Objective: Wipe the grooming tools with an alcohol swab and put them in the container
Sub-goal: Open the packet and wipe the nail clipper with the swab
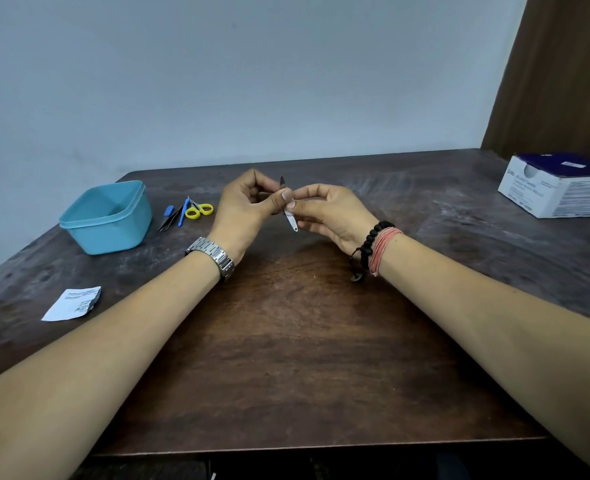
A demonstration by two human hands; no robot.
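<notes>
The slim silver metal nail file [290,216] stands tilted just above the centre of the frame, held over the dark brown wooden table [286,341]. I pinch its middle between the thumb and fingertips of my left hand [243,211], and my right hand [328,213] pinches the same stretch from the other side; whether a swab sits under those fingers I cannot tell. The file's dark tip pokes up above my fingers and its rounded end hangs below them.

Left of my hands lie the small yellow-handled scissors [199,210], a thin blue-handled tool [183,212] and dark tweezers with a blue cap [167,220], close together. Further left stands the open light-blue square plastic container [108,218]. A torn white paper sachet [73,304] lies at lower left, and a white and dark-blue cardboard box [560,185] sits at the right edge.
</notes>
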